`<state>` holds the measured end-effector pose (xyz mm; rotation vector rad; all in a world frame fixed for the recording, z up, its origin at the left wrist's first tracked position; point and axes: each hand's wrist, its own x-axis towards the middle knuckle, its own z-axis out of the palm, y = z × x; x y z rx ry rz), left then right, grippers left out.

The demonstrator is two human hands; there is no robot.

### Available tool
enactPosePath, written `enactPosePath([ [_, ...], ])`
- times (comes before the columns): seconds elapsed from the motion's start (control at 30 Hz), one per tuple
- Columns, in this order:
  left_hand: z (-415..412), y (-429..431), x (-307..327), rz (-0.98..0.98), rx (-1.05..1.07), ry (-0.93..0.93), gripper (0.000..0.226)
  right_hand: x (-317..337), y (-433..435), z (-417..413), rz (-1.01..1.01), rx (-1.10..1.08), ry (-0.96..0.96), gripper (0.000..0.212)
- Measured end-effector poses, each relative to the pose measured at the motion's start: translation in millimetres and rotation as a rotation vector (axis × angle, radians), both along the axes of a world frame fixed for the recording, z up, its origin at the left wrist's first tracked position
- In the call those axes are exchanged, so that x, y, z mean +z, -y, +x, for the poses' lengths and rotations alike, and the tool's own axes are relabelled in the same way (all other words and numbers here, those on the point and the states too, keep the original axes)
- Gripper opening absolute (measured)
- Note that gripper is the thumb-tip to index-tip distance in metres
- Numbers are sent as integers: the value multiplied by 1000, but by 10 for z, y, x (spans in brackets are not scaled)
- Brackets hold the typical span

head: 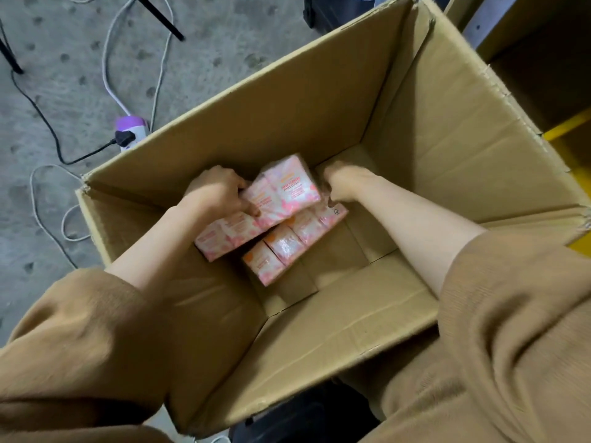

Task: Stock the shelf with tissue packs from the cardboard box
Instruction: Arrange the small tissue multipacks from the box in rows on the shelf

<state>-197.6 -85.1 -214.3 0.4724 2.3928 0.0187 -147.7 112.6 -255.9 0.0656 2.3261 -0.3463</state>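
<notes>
Looking straight down into an open cardboard box (415,123) filling mid-frame, with a few pink tissue packs (284,244) lying on its bottom just left of centre and one top pack (287,190) tilted across the rest. Left hand (217,193) gripping that top pack's left edge, thumb pressed on its face; right hand (345,183) curled tight against its right end, fingers hidden, so can't tell if actually holding. Off to the left, concrete floor (64,33) with cables (106,52) and a purple-white power strip (132,132), plus a bit of shelf (489,24) upper right.
</notes>
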Motion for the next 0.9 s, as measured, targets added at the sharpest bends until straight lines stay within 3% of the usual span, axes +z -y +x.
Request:
enactPosePath([
  [0.2,14,-9,-12,-31,38,15,52,-296,153,-97,-70,1,85,42],
  [0.43,12,-40,-105,-86,51,35,48,-426,85,-16,-5,93,154,47],
  [0.63,29,-77,-126,-133,88,-25,42,-129,-87,-152,156,251,114,42],
  [0.77,141,-185,-202,-181,50,-74,47,236,-450,-177,326,361,50,55],
  [0.9,327,-243,-425,-226,73,-42,53,244,-599,14,356,379,234,43],
])
